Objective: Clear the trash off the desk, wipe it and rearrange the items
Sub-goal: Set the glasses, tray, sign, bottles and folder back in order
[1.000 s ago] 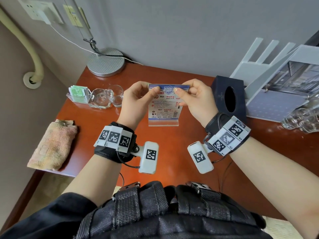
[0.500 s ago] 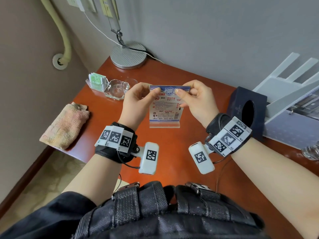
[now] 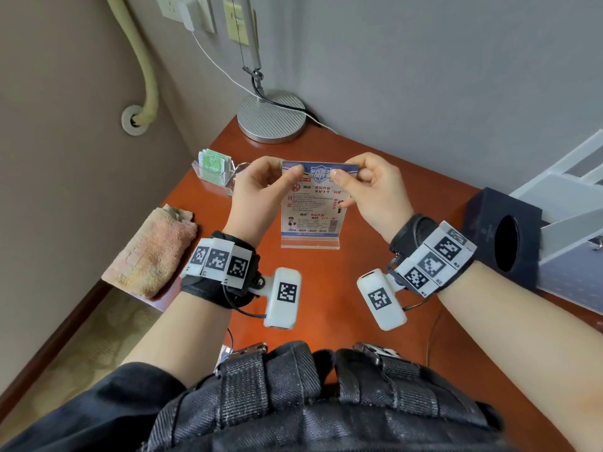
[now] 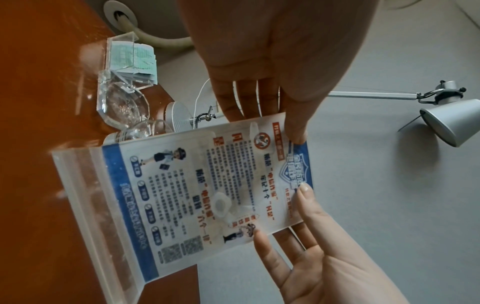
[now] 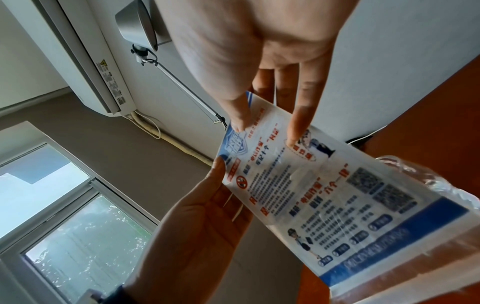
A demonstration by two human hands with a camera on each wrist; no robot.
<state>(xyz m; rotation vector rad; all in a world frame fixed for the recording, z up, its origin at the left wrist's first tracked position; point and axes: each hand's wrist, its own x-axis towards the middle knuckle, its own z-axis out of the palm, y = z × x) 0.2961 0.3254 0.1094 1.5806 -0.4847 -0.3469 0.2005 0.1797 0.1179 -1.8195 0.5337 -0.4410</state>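
Observation:
A clear acrylic sign stand (image 3: pixel 310 212) with a blue and white printed card stands upright at the middle of the red-brown desk (image 3: pixel 326 305), its clear foot down at the desk top. My left hand (image 3: pixel 290 172) pinches the sign's top left corner, thumb in front and fingers behind. At the top right corner my right hand (image 3: pixel 342 175) pinches it the same way. The left wrist view shows the sign (image 4: pixel 207 195) with my left thumb (image 4: pixel 296 135) on its top edge. In the right wrist view my right thumb (image 5: pixel 236 123) and a finger press on the card (image 5: pixel 324 195).
A folded pinkish cloth (image 3: pixel 153 252) lies at the desk's left edge. A clear holder of green packets (image 3: pixel 213 166) and a glass ashtray (image 4: pixel 122 105) sit behind my left hand. The lamp base (image 3: pixel 272 117) fills the far corner. A dark tissue box (image 3: pixel 502 236) and white rack (image 3: pixel 571 197) stand right.
Both hands have carried the sign leftward, away from the tissue box and closer to the packet holder. The grip on its top corners is the same.

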